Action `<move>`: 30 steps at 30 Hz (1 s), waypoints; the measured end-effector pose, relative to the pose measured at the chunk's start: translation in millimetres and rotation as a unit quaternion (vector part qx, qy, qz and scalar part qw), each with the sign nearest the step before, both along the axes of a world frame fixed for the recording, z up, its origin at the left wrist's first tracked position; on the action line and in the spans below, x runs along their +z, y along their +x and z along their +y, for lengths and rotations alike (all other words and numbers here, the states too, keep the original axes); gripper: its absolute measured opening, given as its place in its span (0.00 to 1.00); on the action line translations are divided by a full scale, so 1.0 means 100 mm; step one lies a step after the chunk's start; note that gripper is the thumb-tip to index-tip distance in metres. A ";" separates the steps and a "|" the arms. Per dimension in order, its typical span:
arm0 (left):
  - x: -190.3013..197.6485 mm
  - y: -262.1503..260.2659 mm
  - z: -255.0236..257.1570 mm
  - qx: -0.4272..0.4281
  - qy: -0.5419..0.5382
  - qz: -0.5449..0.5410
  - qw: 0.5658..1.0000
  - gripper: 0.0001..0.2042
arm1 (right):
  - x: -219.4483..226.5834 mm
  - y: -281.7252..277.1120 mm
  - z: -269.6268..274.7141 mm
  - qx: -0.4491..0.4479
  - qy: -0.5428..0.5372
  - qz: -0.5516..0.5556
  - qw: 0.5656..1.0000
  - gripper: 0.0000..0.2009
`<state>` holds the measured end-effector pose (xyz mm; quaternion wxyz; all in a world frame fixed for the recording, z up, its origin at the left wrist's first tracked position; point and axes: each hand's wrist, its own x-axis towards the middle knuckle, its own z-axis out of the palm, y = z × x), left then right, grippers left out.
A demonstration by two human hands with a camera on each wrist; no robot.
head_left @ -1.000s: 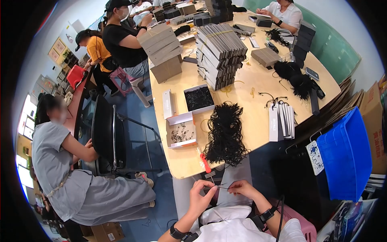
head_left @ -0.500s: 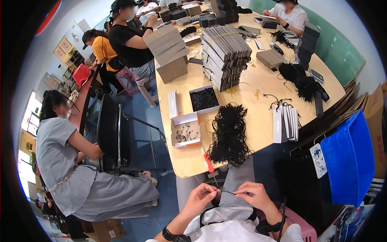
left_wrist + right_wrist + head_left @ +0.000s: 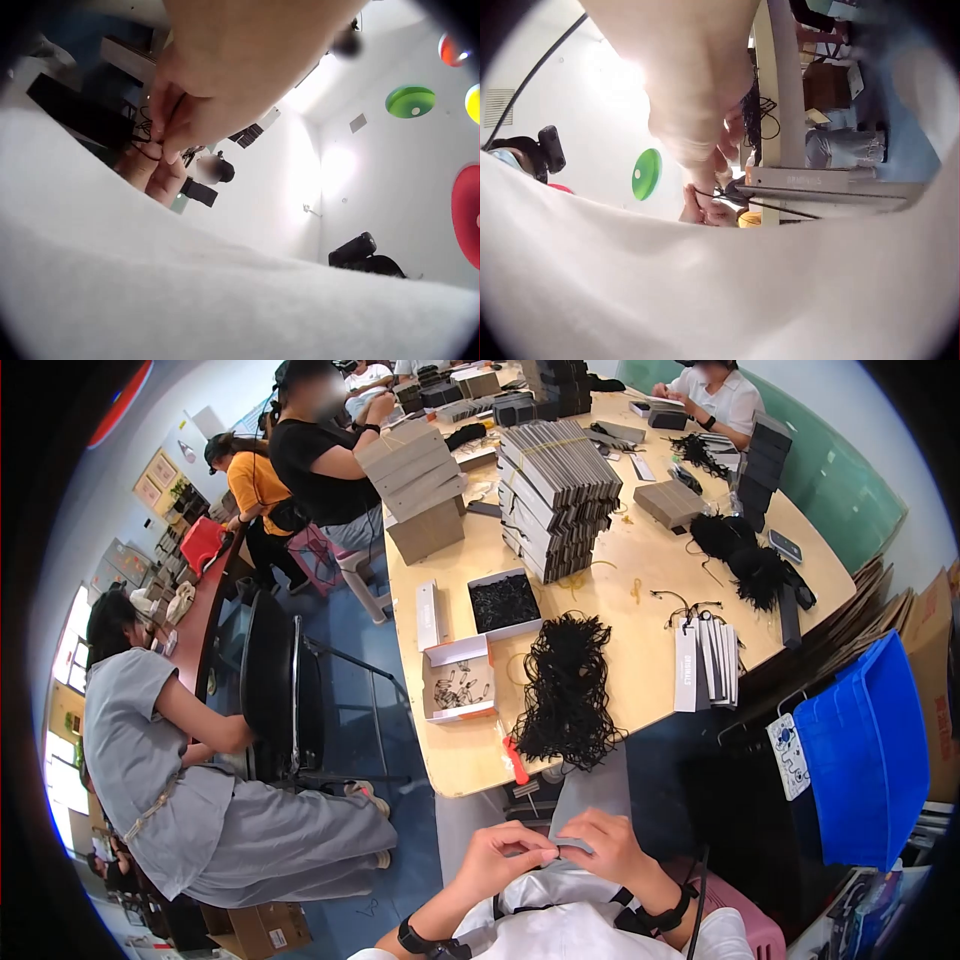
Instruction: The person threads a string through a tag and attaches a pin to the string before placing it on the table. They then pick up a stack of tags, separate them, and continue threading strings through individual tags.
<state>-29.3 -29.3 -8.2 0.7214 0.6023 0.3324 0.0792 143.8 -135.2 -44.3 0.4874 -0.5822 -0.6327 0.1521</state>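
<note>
My left hand [image 3: 503, 858] and right hand [image 3: 606, 848] meet over the lap, fingertips close together. Between them they pinch a thin black cord [image 3: 706, 194], mostly hidden by the fingers in the head view. The left wrist view shows the cord [image 3: 177, 109] running from between the fingers, with loose loops beside them. A grey printed hang tag [image 3: 804, 181] appears beside the hands in the right wrist view, a strand of cord lying across it. Ahead on the table lies a big bundle of black cords [image 3: 568, 690].
Left of the bundle stand a box of small metal pins [image 3: 460, 710] and a box of small black pieces [image 3: 505, 602]. A red-handled tool [image 3: 514, 760] lies at the table edge. Tall tag stacks [image 3: 555, 500] stand behind; strung tags [image 3: 700, 660] and a blue bin [image 3: 865, 750] are right.
My hands have come together from a small gap, where a stretch of black cord showed between them. The right hand has moved left and its fingers now lie over the cord.
</note>
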 end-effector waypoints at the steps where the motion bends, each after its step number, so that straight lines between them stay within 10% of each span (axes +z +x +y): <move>1: 0.05 0.01 0.02 -0.001 0.000 0.001 1.000 0.06 | 0.00 0.01 0.02 -0.001 0.000 0.001 1.000 0.13; 6: 0.29 0.14 0.07 -0.001 0.105 -0.059 0.993 0.08 | 0.09 0.00 0.00 0.110 -0.104 0.271 0.951 0.23; 14: 0.60 0.45 0.19 -0.016 0.089 -0.170 0.981 0.07 | -0.17 -0.05 0.09 0.070 -0.050 0.183 0.979 0.17; 23: 0.38 0.58 0.47 0.195 -0.007 -0.179 0.964 0.05 | -0.17 0.06 -0.04 0.066 -0.185 0.207 0.958 0.08; 30: 0.24 0.65 0.50 0.298 -0.028 -0.242 0.923 0.07 | -0.10 0.40 -0.03 -0.030 -0.154 0.016 0.987 0.13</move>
